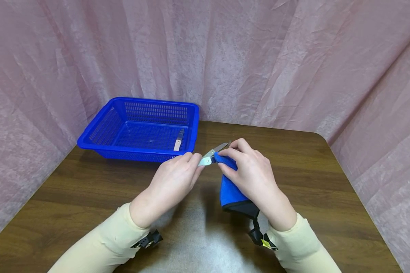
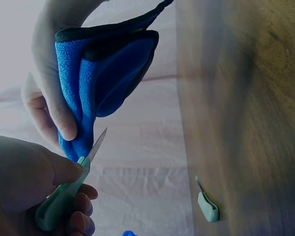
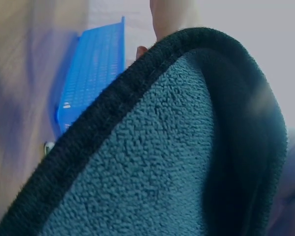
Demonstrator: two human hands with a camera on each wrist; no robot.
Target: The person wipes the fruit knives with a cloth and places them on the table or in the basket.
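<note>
My left hand (image 1: 175, 172) grips the pale green handle of an unfolded folding knife (image 2: 59, 204), its blade pointing away and to the right. My right hand (image 1: 251, 167) pinches a blue cloth (image 1: 233, 191) with dark edging, bunched between thumb and fingers. The pinched end touches the knife around the pivot, at the base of the blade. Below the right hand the rest of the cloth hangs down. In the right wrist view the cloth (image 3: 152, 147) fills most of the picture and hides the fingers' work.
A blue plastic basket (image 1: 140, 152) stands at the back left of the wooden table (image 1: 304, 182). Inside it lies a light-handled knife (image 1: 178, 141) with its blade out. Another pale green knife (image 2: 208, 206) lies on the table beyond the hands. Pink curtains (image 1: 225, 68) hang behind.
</note>
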